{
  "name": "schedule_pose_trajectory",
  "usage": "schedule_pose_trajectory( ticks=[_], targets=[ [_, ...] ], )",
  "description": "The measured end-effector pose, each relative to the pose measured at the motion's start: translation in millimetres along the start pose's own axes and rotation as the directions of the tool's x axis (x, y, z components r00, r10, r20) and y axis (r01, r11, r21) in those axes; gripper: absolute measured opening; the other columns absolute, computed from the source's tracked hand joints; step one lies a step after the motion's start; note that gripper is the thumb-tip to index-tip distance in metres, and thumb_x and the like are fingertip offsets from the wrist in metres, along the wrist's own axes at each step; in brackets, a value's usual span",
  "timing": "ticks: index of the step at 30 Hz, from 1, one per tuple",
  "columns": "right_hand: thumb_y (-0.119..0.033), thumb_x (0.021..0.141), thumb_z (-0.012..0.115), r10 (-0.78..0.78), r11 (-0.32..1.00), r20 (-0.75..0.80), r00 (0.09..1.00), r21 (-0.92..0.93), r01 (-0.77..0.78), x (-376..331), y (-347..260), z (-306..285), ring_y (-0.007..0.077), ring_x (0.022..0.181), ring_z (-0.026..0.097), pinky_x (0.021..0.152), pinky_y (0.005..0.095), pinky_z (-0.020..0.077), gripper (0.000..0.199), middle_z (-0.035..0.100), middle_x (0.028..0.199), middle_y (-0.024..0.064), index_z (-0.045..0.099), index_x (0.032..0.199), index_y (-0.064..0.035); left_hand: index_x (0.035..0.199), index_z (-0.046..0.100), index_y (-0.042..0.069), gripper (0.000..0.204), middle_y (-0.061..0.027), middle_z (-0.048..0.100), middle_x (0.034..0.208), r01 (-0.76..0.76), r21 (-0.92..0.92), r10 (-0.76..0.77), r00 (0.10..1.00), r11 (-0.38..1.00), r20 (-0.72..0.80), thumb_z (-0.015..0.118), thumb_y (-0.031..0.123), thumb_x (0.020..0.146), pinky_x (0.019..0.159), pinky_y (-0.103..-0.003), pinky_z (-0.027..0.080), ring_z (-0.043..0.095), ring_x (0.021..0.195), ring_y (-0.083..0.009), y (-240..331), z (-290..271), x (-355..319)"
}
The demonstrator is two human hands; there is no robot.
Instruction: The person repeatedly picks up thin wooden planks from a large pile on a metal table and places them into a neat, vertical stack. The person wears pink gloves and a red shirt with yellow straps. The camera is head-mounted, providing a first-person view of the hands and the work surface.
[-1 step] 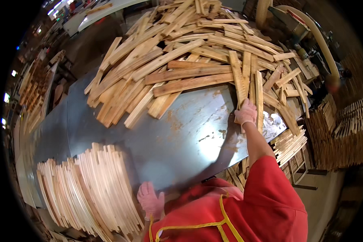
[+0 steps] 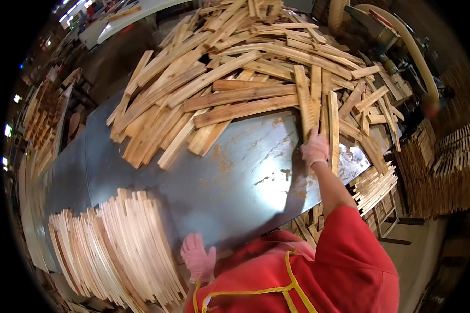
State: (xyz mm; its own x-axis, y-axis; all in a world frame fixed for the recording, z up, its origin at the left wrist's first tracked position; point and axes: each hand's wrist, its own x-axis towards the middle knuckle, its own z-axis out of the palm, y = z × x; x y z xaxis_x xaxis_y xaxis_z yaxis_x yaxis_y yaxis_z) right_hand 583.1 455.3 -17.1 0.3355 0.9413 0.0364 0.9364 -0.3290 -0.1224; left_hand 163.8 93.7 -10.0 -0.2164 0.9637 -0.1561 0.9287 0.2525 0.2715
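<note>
My right hand (image 2: 315, 148), in a thin pale glove, is closed around the near end of a wooden slat (image 2: 303, 96) at the right side of the metal table (image 2: 235, 177). That slat leans up against a large, jumbled pile of wooden slats (image 2: 245, 94), and the fingers partly hide its end. Just right of the hand, another upright slat (image 2: 333, 133) stands apart from the fingers. My left hand (image 2: 198, 258), gloved too, lies at the table's near edge with fingers stretched out and nothing in it. To its left is a row of pale slats (image 2: 136, 235) set side by side.
Below the table's right edge, more pale slats (image 2: 375, 188) sit on a metal frame (image 2: 394, 241). Stacked wood (image 2: 444, 177) stands farther right. A ribbed hose (image 2: 420, 57) and machinery are at the back right. Another wood stack (image 2: 42, 125) is on the far left.
The view has shifted slightly, so the pile sits a little farther left in the picture. Both hands keep nearly the same places, the right one still on the slat.
</note>
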Motion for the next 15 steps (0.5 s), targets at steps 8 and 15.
schedule_pose_trajectory(
  ticks=[8,15],
  targets=[
    [-0.043,0.087,0.08,-0.337,0.92,0.272,0.901,0.298,0.254,-70.1,-9.9,-44.7,0.0413,0.133,0.058,0.112,0.048,0.049,0.084,0.061,0.141,0.0266,0.05,0.153,-0.0012,0.157,0.046,0.008,0.096,-0.015,0.052,0.151,-0.065,-0.019,0.068,0.979,0.998,0.192,0.085,0.048,0.08,0.109,-0.05,0.048,0.054,0.136,-0.037,134.0,18.5,98.3],
    [-0.035,0.086,0.082,0.207,0.843,0.115,0.972,0.484,-0.237,20.5,123.3,-3.5,0.0454,0.123,0.065,0.108,0.0496,0.051,0.08,0.068,0.133,0.0294,0.052,0.151,0.0002,0.159,0.045,0.007,0.094,-0.0139,0.061,0.141,-0.033,0.09,0.001,0.94,0.995,0.341,0.085,0.041,0.081,0.101,-0.048,0.055,0.065,0.122,-0.0375,129.6,32.2,120.3]
  ],
)
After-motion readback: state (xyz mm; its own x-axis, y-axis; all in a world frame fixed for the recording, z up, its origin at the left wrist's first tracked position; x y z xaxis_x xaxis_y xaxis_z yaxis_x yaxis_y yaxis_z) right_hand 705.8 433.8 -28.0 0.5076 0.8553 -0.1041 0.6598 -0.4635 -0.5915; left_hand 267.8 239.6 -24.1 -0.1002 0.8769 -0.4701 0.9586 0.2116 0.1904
